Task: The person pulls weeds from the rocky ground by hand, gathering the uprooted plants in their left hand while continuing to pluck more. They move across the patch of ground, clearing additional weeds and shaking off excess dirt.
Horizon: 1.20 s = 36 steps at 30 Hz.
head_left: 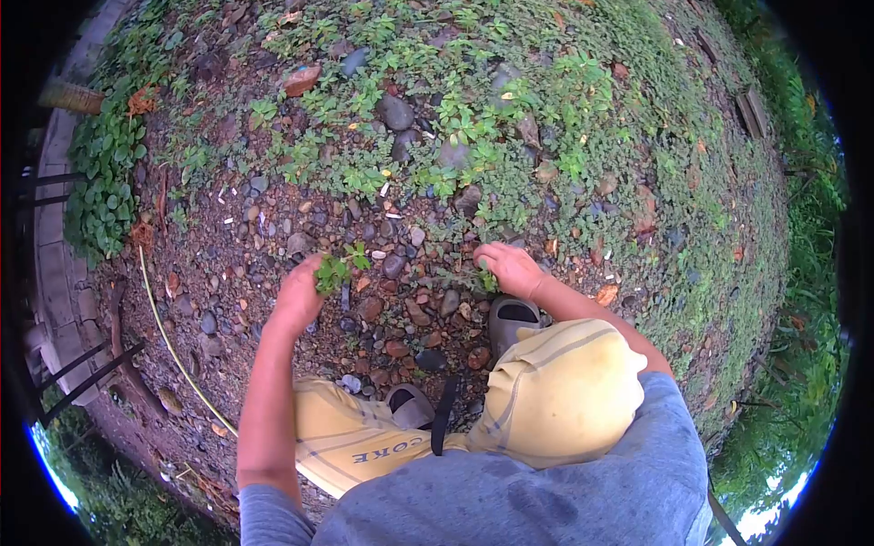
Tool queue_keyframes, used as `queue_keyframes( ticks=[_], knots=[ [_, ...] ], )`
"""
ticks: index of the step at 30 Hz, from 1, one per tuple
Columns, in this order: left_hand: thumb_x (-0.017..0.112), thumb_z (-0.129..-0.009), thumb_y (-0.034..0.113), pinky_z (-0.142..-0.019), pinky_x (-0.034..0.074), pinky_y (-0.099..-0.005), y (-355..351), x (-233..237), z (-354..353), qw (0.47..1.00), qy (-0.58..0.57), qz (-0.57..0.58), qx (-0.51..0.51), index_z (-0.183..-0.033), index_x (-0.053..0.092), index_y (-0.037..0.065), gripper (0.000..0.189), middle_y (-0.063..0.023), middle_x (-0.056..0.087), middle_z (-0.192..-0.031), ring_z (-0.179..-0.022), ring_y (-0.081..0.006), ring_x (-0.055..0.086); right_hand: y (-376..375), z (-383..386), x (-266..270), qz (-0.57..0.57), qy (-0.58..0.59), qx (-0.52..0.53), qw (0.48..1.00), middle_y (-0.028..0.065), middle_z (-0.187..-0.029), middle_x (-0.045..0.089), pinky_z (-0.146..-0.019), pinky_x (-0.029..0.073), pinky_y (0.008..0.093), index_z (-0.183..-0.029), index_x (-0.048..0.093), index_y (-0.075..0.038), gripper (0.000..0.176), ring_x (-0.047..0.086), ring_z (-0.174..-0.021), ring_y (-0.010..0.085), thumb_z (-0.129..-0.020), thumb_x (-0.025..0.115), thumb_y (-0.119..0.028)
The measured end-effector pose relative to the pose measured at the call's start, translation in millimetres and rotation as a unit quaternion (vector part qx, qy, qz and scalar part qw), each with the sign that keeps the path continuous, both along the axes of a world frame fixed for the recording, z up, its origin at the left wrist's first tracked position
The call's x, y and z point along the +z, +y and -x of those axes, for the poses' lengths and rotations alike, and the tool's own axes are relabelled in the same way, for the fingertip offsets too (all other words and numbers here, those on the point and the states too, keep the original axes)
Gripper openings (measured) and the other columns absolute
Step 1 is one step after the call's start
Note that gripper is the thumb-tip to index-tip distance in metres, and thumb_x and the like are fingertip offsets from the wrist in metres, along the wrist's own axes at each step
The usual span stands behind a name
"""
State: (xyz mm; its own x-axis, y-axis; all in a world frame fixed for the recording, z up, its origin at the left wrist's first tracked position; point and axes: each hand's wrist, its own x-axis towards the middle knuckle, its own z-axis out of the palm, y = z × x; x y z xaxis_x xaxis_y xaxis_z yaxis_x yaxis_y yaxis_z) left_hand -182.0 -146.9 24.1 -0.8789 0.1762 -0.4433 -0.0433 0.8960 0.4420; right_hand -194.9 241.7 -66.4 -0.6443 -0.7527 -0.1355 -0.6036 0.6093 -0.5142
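On the left, my left hand [299,289] is closed around a small bunch of leafy green weeds [337,271], whose leaves stick out past the fingers above the pebbles. My right hand [512,270] is low over the ground in front of my shoe, with its fingers curled and closed on a small green weed [489,281]. The roots of both plants are hidden. Between the hands lie pebbles and brown soil, with a rounded grey stone [393,266] among them.
Low green plants [583,155] cover the ground ahead and to the right. Larger stones [395,113] lie among them. A pale hose or cord [168,341] curves along the left, near a paved edge [56,218]. My grey shoes [512,320] stand on the pebbles.
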Motion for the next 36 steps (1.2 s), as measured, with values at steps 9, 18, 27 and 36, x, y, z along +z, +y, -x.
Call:
queue_keyframes(
  ticks=[9,18,27,36],
  knots=[
    [0.053,-0.078,-0.001,-0.095,0.043,-0.0392,22,0,-22,0.995,0.056,-0.076,0.036,-0.117,0.055,0.005,0.04,-0.0148,0.054,-0.124,-0.112,-0.0345,0.052,-47,15,-27,0.05,0.0,-0.026,0.998,0.0058,-0.111,0.056,-0.079,0.05,0.0366,-0.101,0.056,-0.004,0.02,0.057,-0.094,0.0256,-0.085,0.047,-0.013],
    [0.055,-0.081,0.003,-0.098,0.041,-0.0383,24,7,-16,0.992,0.079,-0.095,0.03,-0.117,0.056,0.005,0.036,-0.0145,0.058,-0.12,-0.113,-0.0322,0.053,-60,35,-31,-0.139,0.071,-0.151,0.976,0.0125,-0.113,0.05,-0.079,0.047,0.0404,-0.108,0.054,-0.005,0.028,0.058,-0.092,0.0274,-0.081,0.048,-0.008],
    [0.053,-0.075,-0.004,-0.097,0.041,-0.0381,22,2,-14,0.993,0.037,-0.11,0.032,-0.117,0.054,0.002,0.043,-0.0158,0.055,-0.123,-0.114,-0.0334,0.051,-44,32,-40,-0.081,0.054,-0.081,0.992,0.015,-0.09,0.062,-0.082,0.048,0.039,-0.088,0.059,-0.002,0.018,0.061,-0.09,0.0322,-0.071,0.054,-0.002],
    [0.053,-0.074,-0.005,-0.097,0.041,-0.0385,30,6,-10,0.992,0.059,-0.111,0.005,-0.117,0.054,0.002,0.044,-0.016,0.054,-0.124,-0.114,-0.0341,0.051,-29,-16,-21,-0.036,0.018,-0.046,0.998,0.0099,-0.102,0.055,-0.078,0.049,0.0374,-0.089,0.058,-0.003,0.016,0.056,-0.094,0.027,-0.074,0.053,-0.005]
  ],
)
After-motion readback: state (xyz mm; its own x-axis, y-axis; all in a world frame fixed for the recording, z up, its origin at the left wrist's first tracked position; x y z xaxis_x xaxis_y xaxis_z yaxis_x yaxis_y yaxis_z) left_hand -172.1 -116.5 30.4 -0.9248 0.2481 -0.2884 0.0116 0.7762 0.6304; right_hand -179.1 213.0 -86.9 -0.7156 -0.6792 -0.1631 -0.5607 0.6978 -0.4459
